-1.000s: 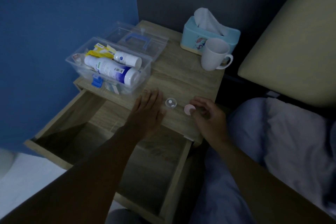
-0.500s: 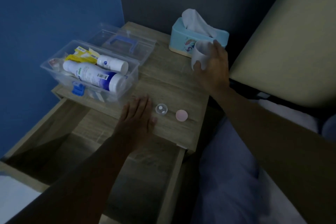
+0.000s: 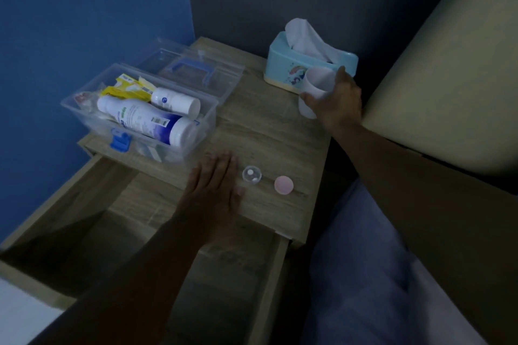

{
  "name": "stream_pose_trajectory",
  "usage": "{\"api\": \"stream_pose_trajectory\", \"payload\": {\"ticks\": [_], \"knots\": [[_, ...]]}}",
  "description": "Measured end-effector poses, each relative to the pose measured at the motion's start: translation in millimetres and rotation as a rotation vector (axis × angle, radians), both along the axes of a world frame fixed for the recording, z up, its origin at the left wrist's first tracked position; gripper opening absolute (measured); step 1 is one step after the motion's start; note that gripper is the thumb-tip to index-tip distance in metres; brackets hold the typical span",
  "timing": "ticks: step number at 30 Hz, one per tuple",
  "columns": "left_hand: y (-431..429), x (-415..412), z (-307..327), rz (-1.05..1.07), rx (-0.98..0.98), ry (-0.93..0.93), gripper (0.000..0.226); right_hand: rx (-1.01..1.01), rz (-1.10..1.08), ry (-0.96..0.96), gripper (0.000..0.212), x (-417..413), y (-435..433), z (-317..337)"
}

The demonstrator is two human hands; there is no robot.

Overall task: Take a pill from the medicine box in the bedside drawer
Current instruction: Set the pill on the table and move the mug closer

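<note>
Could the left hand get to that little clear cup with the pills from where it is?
Probably yes: the left hand lies flat on the nightstand right beside the small clear cup, with nothing between them.

One view only, head cam, wide-angle, so nothing shared w/ another view. Looks fwd and steeply down from above the bench [image 3: 269, 131], close in, both forearms running up from the bottom edge. Bench sits mid-frame, its open drawer [image 3: 92, 221] lower left. Blue wall [image 3: 84, 8] fills upper left, darker wall at top centre. Bed headboard [image 3: 448, 70] takes the right edge, bedding [image 3: 378, 288] bottom right, so the cam sits on the bed side facing the wall corner. Edges bend from lens distortion. Light dim, detail soft.
</note>
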State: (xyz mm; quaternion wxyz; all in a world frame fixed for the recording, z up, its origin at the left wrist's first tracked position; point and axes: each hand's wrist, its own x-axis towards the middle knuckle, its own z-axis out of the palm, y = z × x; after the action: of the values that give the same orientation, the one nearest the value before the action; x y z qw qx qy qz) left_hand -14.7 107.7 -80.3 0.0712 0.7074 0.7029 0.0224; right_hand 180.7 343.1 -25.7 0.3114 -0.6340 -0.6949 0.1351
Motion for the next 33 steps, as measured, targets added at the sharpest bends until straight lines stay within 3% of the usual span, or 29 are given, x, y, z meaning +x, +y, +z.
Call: {"api": "stream_pose_trajectory", "payload": {"ticks": [5, 9, 16, 23, 33], "knots": [[0.2, 0.1, -0.7, -0.003, -0.001, -0.016, 0.078, 0.061, -0.012, 0.062, 0.086, -2.8, -6.2, 7.4], [1.1, -0.1, -4.1, 0.011, 0.006, -0.052, 0.069, 0.092, 0.064, 0.118, 0.095, -10.1, -25.4, 14.4], [3.6, -1.3, -6.3, 0.003, -0.013, 0.006, 0.065, 0.116, 0.204, 0.193, 0.084, -24.2, -74.1, 24.1], [4.1, -1.7, -8.1, 0.007, -0.001, -0.022, 0.064, 0.1, 0.226, 0.182, 0.102, -28.3, -101.7, 10.5], [3.3, -1.9, -9.0, 0.006, 0.035, -0.061, 0.065, 0.085, 0.23, 0.181, 0.102, -24.2, -119.2, 6.3]]}}
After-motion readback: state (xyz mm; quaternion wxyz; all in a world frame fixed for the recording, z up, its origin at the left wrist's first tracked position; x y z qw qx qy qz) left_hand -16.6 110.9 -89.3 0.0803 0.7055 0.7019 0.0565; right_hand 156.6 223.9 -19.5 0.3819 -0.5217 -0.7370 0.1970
